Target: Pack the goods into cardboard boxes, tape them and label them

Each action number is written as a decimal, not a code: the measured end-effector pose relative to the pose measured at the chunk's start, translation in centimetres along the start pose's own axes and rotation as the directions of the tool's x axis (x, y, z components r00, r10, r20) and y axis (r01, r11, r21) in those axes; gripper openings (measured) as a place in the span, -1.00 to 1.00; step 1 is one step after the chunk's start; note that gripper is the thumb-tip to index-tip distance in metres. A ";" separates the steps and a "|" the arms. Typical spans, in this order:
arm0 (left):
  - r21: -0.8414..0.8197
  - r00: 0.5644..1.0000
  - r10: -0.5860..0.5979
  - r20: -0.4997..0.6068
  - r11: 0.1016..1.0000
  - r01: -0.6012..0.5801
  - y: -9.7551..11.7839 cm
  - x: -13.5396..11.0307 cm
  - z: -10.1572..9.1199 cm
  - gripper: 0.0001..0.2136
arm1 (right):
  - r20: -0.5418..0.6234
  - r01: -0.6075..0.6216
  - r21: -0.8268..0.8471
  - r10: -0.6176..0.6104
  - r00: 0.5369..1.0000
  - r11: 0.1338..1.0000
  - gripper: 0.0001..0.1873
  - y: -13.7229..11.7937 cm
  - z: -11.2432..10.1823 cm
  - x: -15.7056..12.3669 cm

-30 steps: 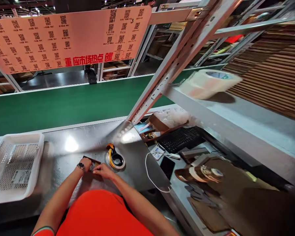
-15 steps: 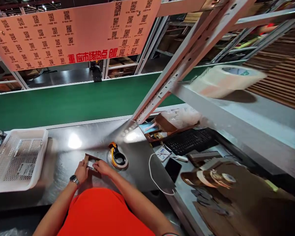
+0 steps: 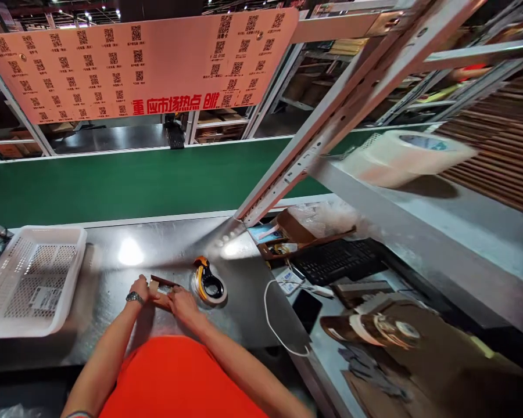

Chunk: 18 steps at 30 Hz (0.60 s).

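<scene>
A small brown cardboard box [image 3: 162, 300] is between my hands, low over the metal table. My left hand [image 3: 140, 288], with a watch at the wrist, grips the box's left end. Fingers of my right hand [image 3: 183, 303] are closed on its right end. The box's top looks open, with a flap standing at the back; its contents are too small and shaded to make out. Just right of my right hand lies a tape dispenser [image 3: 209, 283] with an orange and black handle and a roll of tape.
A white perforated basket [image 3: 79, 255] stands on the table at left. Behind the metal table [image 3: 113, 290] runs a green conveyor belt [image 3: 126, 191]. At right are a keyboard [image 3: 340, 258], a phone [image 3: 306, 310], a white cable and a slanted post [image 3: 305, 151]. Tape rolls [image 3: 401, 168] sit on a shelf.
My right fingers have moved from inside the box's opening to its right end. My left hand has shifted up its left end. The view has tilted slightly.
</scene>
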<state>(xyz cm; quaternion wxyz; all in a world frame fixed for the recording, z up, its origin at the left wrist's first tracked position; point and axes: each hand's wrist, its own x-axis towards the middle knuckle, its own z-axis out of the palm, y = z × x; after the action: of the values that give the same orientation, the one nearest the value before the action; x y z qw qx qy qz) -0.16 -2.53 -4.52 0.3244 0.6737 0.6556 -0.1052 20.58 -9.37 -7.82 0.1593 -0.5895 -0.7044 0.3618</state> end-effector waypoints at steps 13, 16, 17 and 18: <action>-0.122 0.998 -0.059 -0.008 0.991 0.057 -1.5 1.6 1.5 -0.28 | -0.063 0.112 -0.227 -0.129 0.990 0.967 -0.26 2.6 4.1 0.0; -0.151 0.999 -0.048 -0.009 0.988 0.046 -1.5 1.4 1.4 -0.43 | -0.074 0.183 -0.242 -0.207 0.976 0.953 -0.29 4.3 5.2 -0.9; -0.163 0.999 -0.042 -0.003 0.986 0.041 -1.6 1.4 1.4 -0.49 | -0.092 0.189 -0.243 -0.217 0.972 0.951 -0.31 4.8 5.4 -1.2; -0.179 0.999 -0.035 0.006 0.983 0.036 -1.7 1.4 1.3 -0.55 | -0.109 0.193 -0.241 -0.224 0.968 0.951 -0.32 5.2 5.7 -1.3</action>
<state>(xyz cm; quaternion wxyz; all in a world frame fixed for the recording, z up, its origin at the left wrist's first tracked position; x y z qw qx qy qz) -1.20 -2.29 -6.79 0.3824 0.6300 0.6738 -0.0524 20.93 -12.22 -15.03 0.1750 -0.5490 -0.7875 0.2186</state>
